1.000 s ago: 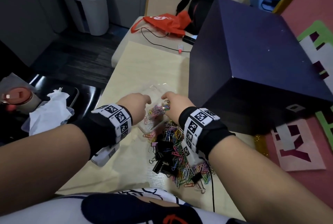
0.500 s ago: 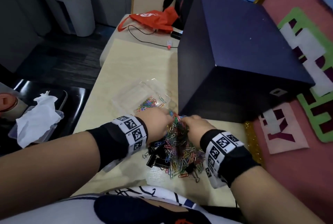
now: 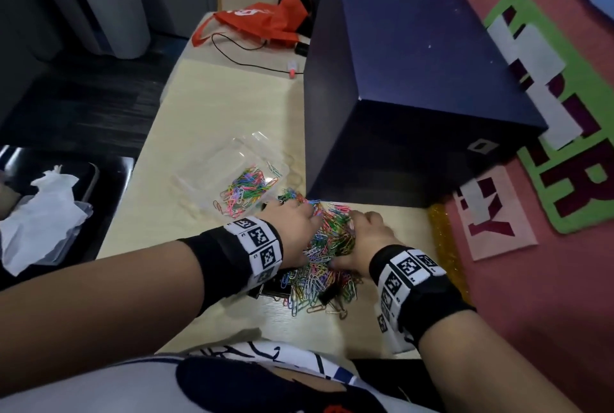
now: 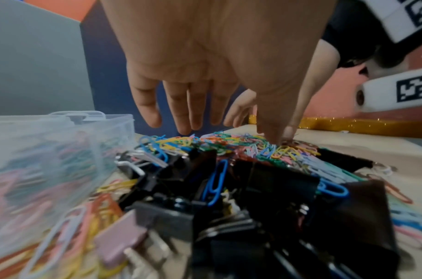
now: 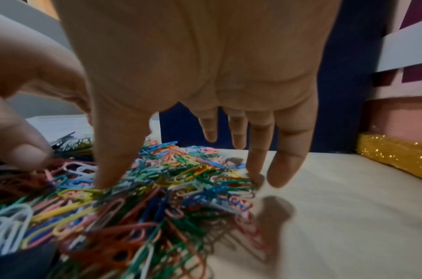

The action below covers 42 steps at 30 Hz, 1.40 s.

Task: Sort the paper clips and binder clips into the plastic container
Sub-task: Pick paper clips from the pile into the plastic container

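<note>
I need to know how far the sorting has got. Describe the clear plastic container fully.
The clear plastic container is a shallow, see-through box with thin walls, lying open on the pale wooden table, left of the dark blue box. Inside it lies a small heap of coloured paper clips, gathered toward its near right corner; no binder clips show inside. The mixed pile of clips sits just beside its near edge. Neither hand touches it.
</note>
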Motion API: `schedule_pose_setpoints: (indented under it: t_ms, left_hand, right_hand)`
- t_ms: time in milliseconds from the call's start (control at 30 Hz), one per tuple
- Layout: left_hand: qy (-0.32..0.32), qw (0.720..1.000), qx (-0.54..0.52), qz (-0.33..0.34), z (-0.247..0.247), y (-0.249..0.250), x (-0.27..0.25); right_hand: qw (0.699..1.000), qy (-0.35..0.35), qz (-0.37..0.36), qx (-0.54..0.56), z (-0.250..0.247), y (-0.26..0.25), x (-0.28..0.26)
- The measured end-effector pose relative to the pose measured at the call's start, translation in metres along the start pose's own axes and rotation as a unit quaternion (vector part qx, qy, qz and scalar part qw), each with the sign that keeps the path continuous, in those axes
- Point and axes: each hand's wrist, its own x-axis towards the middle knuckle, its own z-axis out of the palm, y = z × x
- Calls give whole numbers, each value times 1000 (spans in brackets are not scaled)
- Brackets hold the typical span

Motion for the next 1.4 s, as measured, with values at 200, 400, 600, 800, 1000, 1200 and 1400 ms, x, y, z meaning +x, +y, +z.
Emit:
schedule_pose_setpoints:
  t_ms: [200,400,600,800,1000,1200,1400]
  left_hand:
    - [-62,997,13,-50,-1,13,22]
    - [-52,998,11,-31,-4,6,25]
    - [-10,1000,-26,-4,-7,-3,20]
    - [53,993,-105,-18,-19,-11,14]
    - [144,977,-149,-58,-36,-38,-6]
    - [159,954,-192,-167,-36,-90,-27]
    - [109,951,-217,-193,-17,-113,-38]
  right_hand:
    - [999,-19,-44,14,10,-10,4]
    - [997,1,-54,54,11,-8,3]
    - [997,30,-23,72,2,-3,7]
    - [991,79,9,111,-10,-11,7]
    - [988,107,-8,110,-21,-27,3]
    - [987,86,-74,113,-29,-60,-1]
    - [975,106,-132,144,-39,-108,13]
